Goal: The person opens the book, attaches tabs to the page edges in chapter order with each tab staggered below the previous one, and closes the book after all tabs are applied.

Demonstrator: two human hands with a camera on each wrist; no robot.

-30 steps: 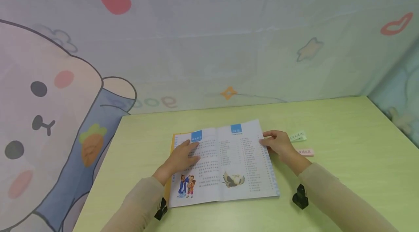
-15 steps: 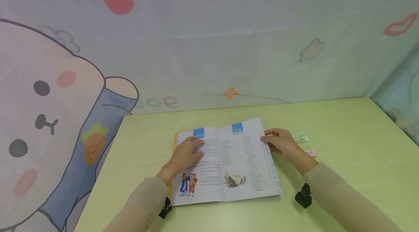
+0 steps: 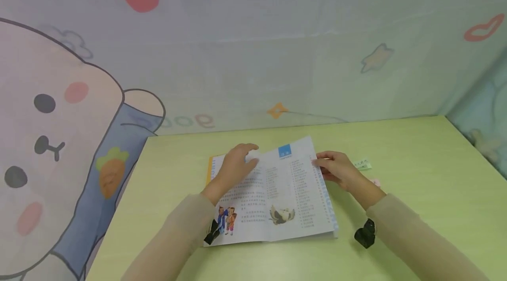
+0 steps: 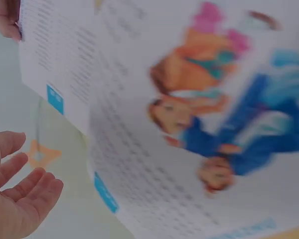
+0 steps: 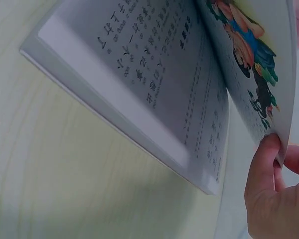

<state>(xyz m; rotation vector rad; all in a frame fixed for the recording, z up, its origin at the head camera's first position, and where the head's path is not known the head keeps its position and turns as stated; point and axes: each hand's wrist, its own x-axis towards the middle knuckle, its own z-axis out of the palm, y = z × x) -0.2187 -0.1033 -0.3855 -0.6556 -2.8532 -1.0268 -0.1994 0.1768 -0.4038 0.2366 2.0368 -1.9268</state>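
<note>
An open book (image 3: 253,223) with Chinese text lies on the table; its left page (image 4: 139,164) has two cartoon figures. My right hand (image 3: 340,170) pinches the outer edge of the right-hand page (image 3: 301,184), which bears a bird picture. Seen from the right wrist, this page (image 5: 276,30) is lifted between thumb and fingers, showing a coloured picture on its underside and more text pages (image 5: 139,74) below. Over the upper part of the left page is my left hand (image 3: 233,168), fingers spread and loosely bent, with nothing held. In the left wrist view that hand (image 4: 20,194) appears beside the book's top edge.
Two small paper strips with writing, a green one (image 3: 362,164) and a pink one (image 3: 376,182), lie right of the book, partly behind the right wrist. The light green table (image 3: 428,193) ends at a printed cloth backdrop (image 3: 253,52).
My left hand has moved up and right from the left page toward the book's top near the spine. The right hand has raised the right-hand page a little.
</note>
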